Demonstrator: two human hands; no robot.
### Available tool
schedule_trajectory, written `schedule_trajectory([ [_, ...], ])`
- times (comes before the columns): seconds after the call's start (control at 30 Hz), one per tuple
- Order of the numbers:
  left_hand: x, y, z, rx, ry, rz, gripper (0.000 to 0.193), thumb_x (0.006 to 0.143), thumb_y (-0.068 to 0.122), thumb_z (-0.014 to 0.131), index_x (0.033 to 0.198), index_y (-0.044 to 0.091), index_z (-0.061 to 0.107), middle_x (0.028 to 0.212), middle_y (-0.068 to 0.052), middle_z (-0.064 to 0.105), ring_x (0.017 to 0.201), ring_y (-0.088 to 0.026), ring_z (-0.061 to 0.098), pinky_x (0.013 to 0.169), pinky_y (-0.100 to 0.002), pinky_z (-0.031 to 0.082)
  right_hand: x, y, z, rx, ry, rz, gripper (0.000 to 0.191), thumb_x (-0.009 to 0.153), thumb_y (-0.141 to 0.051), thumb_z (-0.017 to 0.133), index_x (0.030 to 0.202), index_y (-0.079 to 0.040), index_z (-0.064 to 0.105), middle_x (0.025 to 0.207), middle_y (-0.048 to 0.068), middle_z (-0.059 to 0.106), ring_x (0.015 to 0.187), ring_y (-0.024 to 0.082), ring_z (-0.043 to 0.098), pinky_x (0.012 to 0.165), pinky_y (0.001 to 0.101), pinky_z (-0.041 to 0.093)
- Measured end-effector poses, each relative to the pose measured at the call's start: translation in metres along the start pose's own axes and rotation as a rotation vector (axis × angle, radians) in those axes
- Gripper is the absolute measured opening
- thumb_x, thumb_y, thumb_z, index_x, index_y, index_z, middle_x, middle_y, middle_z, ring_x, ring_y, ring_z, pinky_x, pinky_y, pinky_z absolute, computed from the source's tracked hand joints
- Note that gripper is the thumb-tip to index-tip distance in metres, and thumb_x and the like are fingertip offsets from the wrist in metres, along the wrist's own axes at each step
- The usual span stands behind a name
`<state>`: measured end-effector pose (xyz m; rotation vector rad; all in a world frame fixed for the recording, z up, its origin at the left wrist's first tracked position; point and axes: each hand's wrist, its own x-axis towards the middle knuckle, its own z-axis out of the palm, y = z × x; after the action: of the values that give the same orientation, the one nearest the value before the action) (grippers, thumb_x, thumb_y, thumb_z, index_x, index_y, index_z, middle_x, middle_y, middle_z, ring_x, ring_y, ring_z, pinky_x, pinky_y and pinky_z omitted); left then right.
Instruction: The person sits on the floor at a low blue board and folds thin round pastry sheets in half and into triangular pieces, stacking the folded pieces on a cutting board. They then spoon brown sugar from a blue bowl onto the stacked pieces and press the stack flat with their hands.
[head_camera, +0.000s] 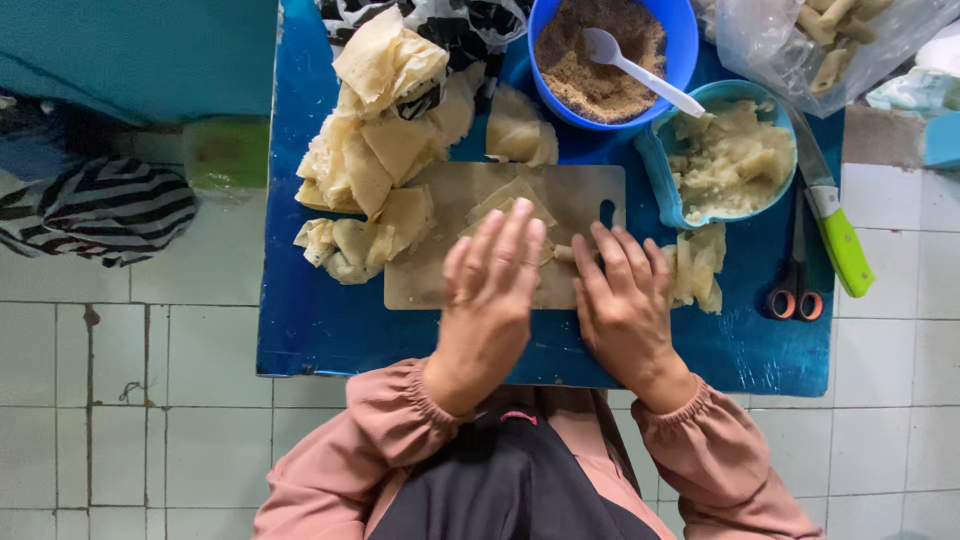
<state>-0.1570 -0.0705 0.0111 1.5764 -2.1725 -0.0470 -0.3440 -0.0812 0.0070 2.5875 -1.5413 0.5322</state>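
Both my hands lie flat, fingers spread, over a wrapper (512, 200) on the cutting board (430, 270): left hand (490, 290) and right hand (622, 300) grip nothing, palms down. Beside the board sits a wrapper pile (370, 150); beyond it, a crumb bowl (610, 55), filling bowl (725, 155), knife (835, 225), scissors (797, 290).

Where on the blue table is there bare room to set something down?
Bare patches: the blue table left of the cutting board, below the wrapper pile, and the front right corner below the scissors. Crowded: the back edge with both bowls, and the board under the left hand and right hand.
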Motion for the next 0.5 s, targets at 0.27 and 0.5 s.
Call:
schedule_trajectory([
  [0.27, 0.004, -0.04, -0.028, -0.036, 0.047, -0.129, 0.05, 0.094, 0.013, 0.065, 0.143, 0.002, 0.058, 0.157, -0.014, 0.046, 0.144, -0.031, 0.042, 0.118, -0.045, 0.027, 0.022, 0.034, -0.016, 0.001, 0.168, 0.01, 0.024, 0.095, -0.009, 0.074, 0.119, -0.006, 0.073, 0.138, 0.015, 0.06, 0.135, 0.035, 0.052, 0.118, 0.0516, 0.035],
  [0.5, 0.018, -0.056, -0.028, -0.274, 0.035, -0.115, 0.022, 0.091, 0.011, 0.069, 0.112, 0.007, 0.069, 0.114, -0.009, 0.065, 0.113, -0.032, 0.06, 0.095, -0.043, 0.049, 0.064, 0.204, -0.04, -0.168, 0.373, 0.223, 0.019, 0.112, 0.0, 0.052, 0.127, -0.002, 0.063, 0.126, 0.012, 0.063, 0.115, 0.03, 0.061, 0.099, 0.0369, 0.05],
])
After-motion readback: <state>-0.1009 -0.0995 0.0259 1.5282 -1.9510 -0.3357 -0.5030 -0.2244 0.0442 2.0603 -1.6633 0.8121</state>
